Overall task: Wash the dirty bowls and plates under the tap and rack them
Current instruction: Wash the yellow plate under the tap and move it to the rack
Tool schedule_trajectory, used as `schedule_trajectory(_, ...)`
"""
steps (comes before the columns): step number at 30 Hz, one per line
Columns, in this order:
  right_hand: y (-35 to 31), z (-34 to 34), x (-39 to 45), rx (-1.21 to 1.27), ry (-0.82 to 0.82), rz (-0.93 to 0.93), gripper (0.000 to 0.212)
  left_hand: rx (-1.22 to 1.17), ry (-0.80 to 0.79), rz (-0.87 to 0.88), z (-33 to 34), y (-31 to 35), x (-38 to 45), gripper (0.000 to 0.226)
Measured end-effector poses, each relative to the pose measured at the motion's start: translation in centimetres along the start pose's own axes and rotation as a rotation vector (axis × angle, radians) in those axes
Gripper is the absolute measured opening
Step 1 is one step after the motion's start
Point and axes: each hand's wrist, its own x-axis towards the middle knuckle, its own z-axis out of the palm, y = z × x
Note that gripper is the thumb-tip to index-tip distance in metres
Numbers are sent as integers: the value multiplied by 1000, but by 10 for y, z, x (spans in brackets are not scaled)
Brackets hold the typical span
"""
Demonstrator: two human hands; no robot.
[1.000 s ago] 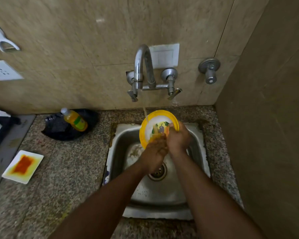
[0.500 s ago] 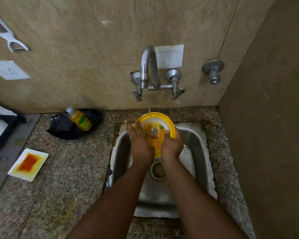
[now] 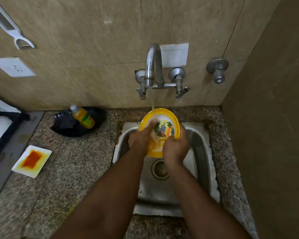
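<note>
A yellow-rimmed plate (image 3: 169, 118) with a cartoon picture is tilted over the steel sink (image 3: 199, 149), under the thin stream from the tap (image 3: 154, 66). My right hand (image 3: 175, 146) grips its lower right rim. My left hand (image 3: 140, 138) lies on the plate's face, fingers rubbing the wet, smeared left part. A white square plate (image 3: 32, 160) smeared with orange-red sauce sits on the counter at the left.
A yellow dish-soap bottle (image 3: 83, 117) lies on a black bag (image 3: 66, 125) by the back wall. A stove edge (image 3: 0, 128) is at the far left. A wall (image 3: 266, 135) closes the right side. A second valve (image 3: 217, 69) is on the back wall.
My left hand has moved from the plate's left edge onto its face. The plate now shows more of its picture, and my right hand has slid to the lower right rim.
</note>
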Motion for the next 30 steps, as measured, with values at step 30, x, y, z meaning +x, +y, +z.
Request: schedule_trajectory(30,18,33,17,-27,-105,438,69,-472,43,85,9,-6,-34,27)
